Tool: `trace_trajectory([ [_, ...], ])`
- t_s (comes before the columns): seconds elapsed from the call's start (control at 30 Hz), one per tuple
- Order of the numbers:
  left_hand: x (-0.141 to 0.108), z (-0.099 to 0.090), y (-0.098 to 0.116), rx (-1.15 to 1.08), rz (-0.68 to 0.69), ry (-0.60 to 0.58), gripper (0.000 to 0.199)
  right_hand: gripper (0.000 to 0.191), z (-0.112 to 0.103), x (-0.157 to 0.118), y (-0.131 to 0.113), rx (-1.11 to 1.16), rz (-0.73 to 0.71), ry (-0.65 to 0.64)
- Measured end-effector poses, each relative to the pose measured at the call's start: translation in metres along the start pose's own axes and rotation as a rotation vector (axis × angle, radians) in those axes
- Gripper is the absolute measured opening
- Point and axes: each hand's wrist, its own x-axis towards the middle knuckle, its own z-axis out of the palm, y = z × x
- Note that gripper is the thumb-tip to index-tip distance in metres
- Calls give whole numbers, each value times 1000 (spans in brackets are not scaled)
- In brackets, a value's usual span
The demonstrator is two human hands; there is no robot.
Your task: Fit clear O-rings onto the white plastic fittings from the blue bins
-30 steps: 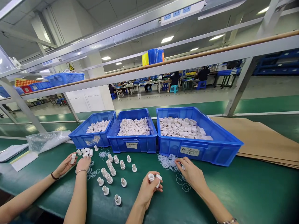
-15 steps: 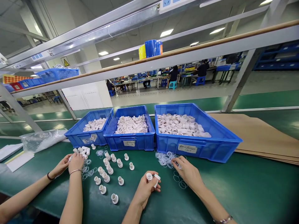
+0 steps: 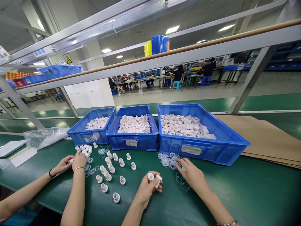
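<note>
A co-worker's hands, apart a second ago, now meet; yours barely shift.
Your curled left hand clamps two white pieces; your right hand, back up, touches the clear rings, fingers' pinch impossible to tell. Thirteen similar pieces stand leftward on the tabletop, before three blue bins.

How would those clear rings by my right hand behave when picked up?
The rings look thin, so each is probably light and bendy. They overlap in a pile, so lifting one might drag others. Most lie flat, so rolling seems unlikely.
</note>
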Motion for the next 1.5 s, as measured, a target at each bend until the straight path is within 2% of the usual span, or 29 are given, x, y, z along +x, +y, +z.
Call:
trace_trajectory([
  [0.27,1,-1,-2,-13,-17,10,55,44,-8,1,-7,23,46,20],
  [0.43,0,0,1,26,-9,14,57,39,-15,4,-16,248,129,-14],
  [0.57,-1,2,3,87,46,13,64,33,-24,4,-41,566,43,-190],
  [0.7,-2,3,4,134,89,13,71,35,-33,1,-67,725,10,-378],
  [0.8,-4,4,2,198,134,6,56,35,-37,0,-76,751,15,-419],
  [0.9,-4,4,1,275,167,18,45,33,-35,-1,-74,756,27,-425],
  [1.03,-2,4,2,284,150,26,51,32,-29,-3,-68,723,42,-367],
  [1.13,-2,4,3,245,149,21,60,32,-26,-4,-67,718,26,-380],
  [1.3,-4,4,4,326,186,20,43,35,-38,-4,-76,793,30,-449],
  [1.4,-3,4,5,348,197,61,44,36,-46,-4,-81,834,5,-480],
  [1.5,0,4,3,239,207,102,48,36,-45,-4,-79,820,-29,-493],
])
